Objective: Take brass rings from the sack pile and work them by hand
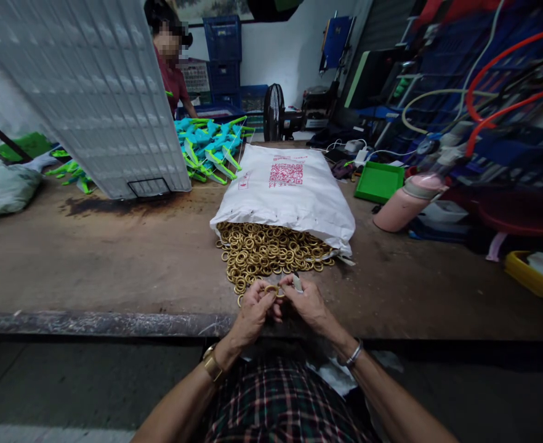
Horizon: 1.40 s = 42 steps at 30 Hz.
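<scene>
Ring (271, 287) (gold-coloured) between both hands (254, 309) (310, 304)

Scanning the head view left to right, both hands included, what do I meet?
Pale ribbed panel → left hand → right hand → pink bottle → yellow container.

white item (297, 283) at right hand (310, 303): too small to tell | crate (91, 92): top cut off | yellow tray (524, 278): right cut off

On the table (137, 264), rings (266, 249) lie in and before the sack (285, 191), seemingly a bottle (396, 208) right of it.
</scene>
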### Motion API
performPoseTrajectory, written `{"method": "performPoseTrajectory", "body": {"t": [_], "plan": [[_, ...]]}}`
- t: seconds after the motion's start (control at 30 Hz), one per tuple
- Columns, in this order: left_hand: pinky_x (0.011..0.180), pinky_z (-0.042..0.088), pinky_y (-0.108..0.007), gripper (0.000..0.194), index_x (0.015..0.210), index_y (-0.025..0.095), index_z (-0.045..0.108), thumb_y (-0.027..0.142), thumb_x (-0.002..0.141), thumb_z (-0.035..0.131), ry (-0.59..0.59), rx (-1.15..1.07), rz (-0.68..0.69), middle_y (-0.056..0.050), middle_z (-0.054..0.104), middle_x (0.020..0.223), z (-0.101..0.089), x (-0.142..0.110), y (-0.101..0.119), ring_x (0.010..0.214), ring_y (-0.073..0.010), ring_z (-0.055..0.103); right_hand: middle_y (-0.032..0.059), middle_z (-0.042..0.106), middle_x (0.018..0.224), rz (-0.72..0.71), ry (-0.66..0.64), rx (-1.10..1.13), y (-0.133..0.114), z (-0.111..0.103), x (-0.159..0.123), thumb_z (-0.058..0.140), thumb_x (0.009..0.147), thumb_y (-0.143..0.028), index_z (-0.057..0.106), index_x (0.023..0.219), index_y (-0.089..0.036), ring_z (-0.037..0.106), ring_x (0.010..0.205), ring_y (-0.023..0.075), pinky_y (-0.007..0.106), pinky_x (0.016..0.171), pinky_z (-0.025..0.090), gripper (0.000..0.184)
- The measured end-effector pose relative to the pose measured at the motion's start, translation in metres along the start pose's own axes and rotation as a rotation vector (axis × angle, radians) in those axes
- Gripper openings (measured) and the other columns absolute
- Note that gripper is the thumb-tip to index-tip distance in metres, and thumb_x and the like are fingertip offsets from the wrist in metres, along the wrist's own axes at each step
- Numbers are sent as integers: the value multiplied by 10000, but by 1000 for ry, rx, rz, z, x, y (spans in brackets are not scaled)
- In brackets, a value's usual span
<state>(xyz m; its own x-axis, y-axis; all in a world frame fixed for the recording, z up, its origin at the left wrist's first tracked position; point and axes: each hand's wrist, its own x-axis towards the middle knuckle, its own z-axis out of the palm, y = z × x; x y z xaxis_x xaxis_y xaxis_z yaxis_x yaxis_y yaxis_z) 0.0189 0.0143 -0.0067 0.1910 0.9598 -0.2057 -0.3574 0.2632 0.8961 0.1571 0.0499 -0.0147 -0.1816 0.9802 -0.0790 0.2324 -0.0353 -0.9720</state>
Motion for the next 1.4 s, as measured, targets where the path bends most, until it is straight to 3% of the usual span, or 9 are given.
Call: {"method": "performPoseTrajectory", "body": {"t": [0.23,0.4,0.57,0.87,1.07,1.2,1.3,1.4], "plan": [[422,404,-184,284,745,182,462,443,747,573,92,220,17,48,563,491,-1,0,-2,388,-77,491,-10,566,668,-90,-38,-178,-9,-2,-3,484,767,-284,583,728,-185,517,660,136,252,651,392,145],[408,399,-167,221,734,185,444,388,777,520,114,315,73,58,542,492,-2,0,-5,393,-70,486,14,588,757,-222,30,-305,-11,-2,-6,511,758,-240,606,758,-183,526,730,145,249,673,392,111],[432,421,-168,151,758,183,451,326,804,472,111,380,121,53,540,526,-4,-1,-8,436,-73,510,-10,573,652,-201,-54,-335,-13,0,-11,438,828,-267,605,768,-175,502,616,116,221,594,373,200],[418,420,-170,171,776,192,431,350,799,492,126,335,107,58,541,517,-1,-3,-7,428,-81,516,-10,559,628,-212,-119,-330,-7,6,-19,419,860,-361,584,773,-174,471,572,107,222,562,364,264],[365,353,-150,270,775,188,439,445,787,519,50,305,29,53,559,544,0,-9,2,369,-56,468,-17,528,575,-242,-86,-379,-6,3,-19,419,863,-352,533,696,-184,445,533,104,223,535,341,263],[349,337,-152,320,774,180,455,483,762,556,-23,147,-47,57,546,515,-5,-11,11,337,-48,428,-19,509,582,-295,-94,-395,-9,4,-17,431,839,-292,523,675,-191,437,548,107,225,545,339,213],[370,387,-167,339,770,175,459,492,748,578,-46,-19,-58,40,571,578,-9,-11,11,369,-51,456,-16,517,593,-216,-119,-280,-14,7,-15,411,851,-334,527,683,-192,458,564,113,226,555,359,249],[400,416,-173,360,762,165,474,501,734,599,-58,-21,-63,18,590,626,-11,-10,7,412,-59,502,-19,517,587,-124,-120,-155,-17,10,-13,409,848,-381,528,684,-190,467,569,115,230,566,376,278]]}}
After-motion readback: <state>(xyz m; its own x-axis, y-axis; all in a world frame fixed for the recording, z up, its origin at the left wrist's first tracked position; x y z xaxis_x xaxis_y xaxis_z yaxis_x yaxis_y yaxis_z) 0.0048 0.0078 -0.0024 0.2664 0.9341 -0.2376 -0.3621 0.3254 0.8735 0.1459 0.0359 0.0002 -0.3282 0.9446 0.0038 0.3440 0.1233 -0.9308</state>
